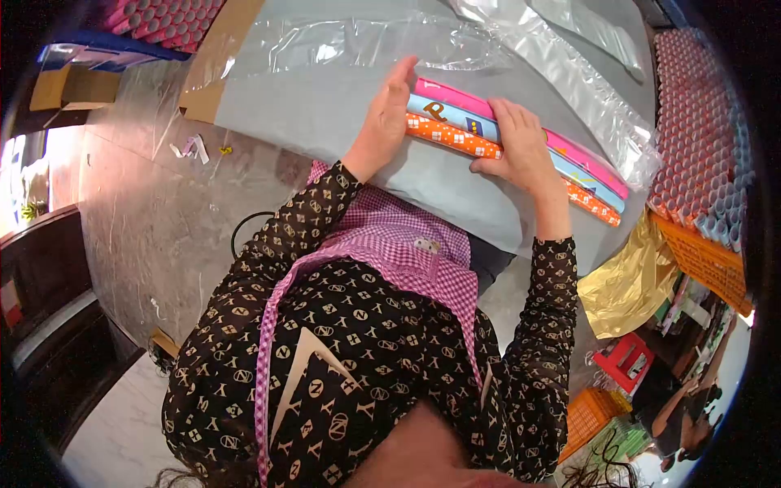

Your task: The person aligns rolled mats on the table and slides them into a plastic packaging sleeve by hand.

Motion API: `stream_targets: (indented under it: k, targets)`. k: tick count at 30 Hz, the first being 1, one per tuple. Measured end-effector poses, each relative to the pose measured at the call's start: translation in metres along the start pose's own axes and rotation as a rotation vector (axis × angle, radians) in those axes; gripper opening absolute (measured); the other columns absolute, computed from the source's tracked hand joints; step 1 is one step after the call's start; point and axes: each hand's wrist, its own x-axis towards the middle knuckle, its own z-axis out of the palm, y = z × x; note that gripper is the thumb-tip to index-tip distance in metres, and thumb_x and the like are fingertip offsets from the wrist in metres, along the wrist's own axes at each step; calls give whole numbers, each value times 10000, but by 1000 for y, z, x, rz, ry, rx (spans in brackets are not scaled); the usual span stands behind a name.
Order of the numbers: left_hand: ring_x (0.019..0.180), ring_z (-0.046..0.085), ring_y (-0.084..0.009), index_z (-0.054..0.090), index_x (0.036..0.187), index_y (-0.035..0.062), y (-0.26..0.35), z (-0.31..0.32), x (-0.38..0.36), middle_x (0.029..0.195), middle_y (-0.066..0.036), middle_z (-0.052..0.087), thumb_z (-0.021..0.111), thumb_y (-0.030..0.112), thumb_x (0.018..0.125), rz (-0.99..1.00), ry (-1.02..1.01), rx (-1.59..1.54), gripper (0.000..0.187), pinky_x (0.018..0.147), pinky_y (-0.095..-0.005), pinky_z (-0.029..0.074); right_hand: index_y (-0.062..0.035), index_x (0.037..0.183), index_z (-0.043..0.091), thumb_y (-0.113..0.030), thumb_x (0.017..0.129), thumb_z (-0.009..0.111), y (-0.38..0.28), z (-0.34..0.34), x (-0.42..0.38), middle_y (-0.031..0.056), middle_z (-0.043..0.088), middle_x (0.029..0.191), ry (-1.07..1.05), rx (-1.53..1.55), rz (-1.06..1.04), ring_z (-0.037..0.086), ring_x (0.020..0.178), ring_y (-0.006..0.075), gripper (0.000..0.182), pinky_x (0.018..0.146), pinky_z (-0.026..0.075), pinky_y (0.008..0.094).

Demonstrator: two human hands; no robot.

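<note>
Three patterned rolls of wrapping paper lie side by side on the grey table (317, 114): a pink roll (451, 96) at the back, a light blue roll (452, 113) in the middle and an orange roll with white flowers (455, 139) nearest me. My left hand (387, 120) is upright with fingers stretched out, its palm against the left ends of the rolls. Across their middle lies my right hand (525, 150), fingers over the far side and thumb at the orange roll, gripping the bundle.
Clear plastic sleeves (561, 69) lie along the back of the table. Many stacked rolls (700, 130) stand at the right above an orange crate (704, 259), and more pink rolls (167, 20) sit back left. Gold sheet (626, 281) hangs at right. Another person (683, 419) is at lower right.
</note>
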Motion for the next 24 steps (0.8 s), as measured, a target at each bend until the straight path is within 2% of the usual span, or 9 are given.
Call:
stream_targets:
  k: [2,5,7,9,10,12,15,16,24]
  targets:
    - [1248,490,-297,457,1338,-76,22,1,1,1302,-203,534,269,511,1040,8,139,173,684,1082,-364,348,-27,1379,412,-345,518,870,1,4,-1,182,497,1337,4,-5,8,451,1257,366,1025,1051,359,462]
    - [1085,577,-254,557,1212,-94,89,2,-3,1132,-169,612,304,474,1046,115,-16,135,643,967,-353,434,-26,1366,422,-375,529,860,1,0,-2,191,504,1328,30,-7,22,454,1251,377,1007,1045,361,466]
    - [840,616,-230,593,1142,-105,144,0,-14,940,-146,643,349,488,1032,75,-339,-491,651,843,-354,477,-27,1359,432,-406,538,845,5,4,-4,190,507,1321,21,5,21,460,1239,380,995,1038,364,468]
    - [520,522,-203,622,917,-84,187,12,-12,639,-132,576,396,594,980,460,-620,-891,718,564,-375,475,-26,1354,438,-419,544,834,3,1,-4,182,511,1310,24,-16,40,465,1223,380,983,1036,364,467]
    - [611,539,-201,690,980,102,211,-2,4,801,-122,605,294,447,1051,541,-906,-731,530,591,-403,489,-28,1353,439,-412,544,834,2,0,-4,178,513,1306,30,-5,32,465,1220,378,979,1038,362,465]
    - [528,495,-223,666,946,39,232,2,6,638,-159,557,359,252,1039,587,-1041,-970,385,544,-408,465,-32,1351,441,-406,546,833,-1,0,-5,170,516,1300,36,2,38,463,1220,373,970,1042,359,460]
    - [413,257,-101,717,968,176,269,2,9,472,47,333,455,397,997,407,-1134,-878,344,439,-275,248,-38,1356,441,-409,546,833,-2,-1,-4,168,513,1307,29,3,43,461,1224,371,973,1043,360,457]
    - [399,250,-100,715,984,187,270,4,10,484,32,365,426,388,1018,433,-1137,-887,355,425,-260,244,-39,1361,439,-413,548,834,0,2,-4,168,508,1317,26,-4,42,456,1233,368,979,1048,355,456]
    - [538,508,-260,616,990,-7,249,4,12,654,-196,568,479,131,930,643,-1092,-1101,203,527,-420,444,-39,1375,429,-413,550,835,0,1,-3,166,497,1344,-1,-9,59,443,1257,360,992,1064,337,460]
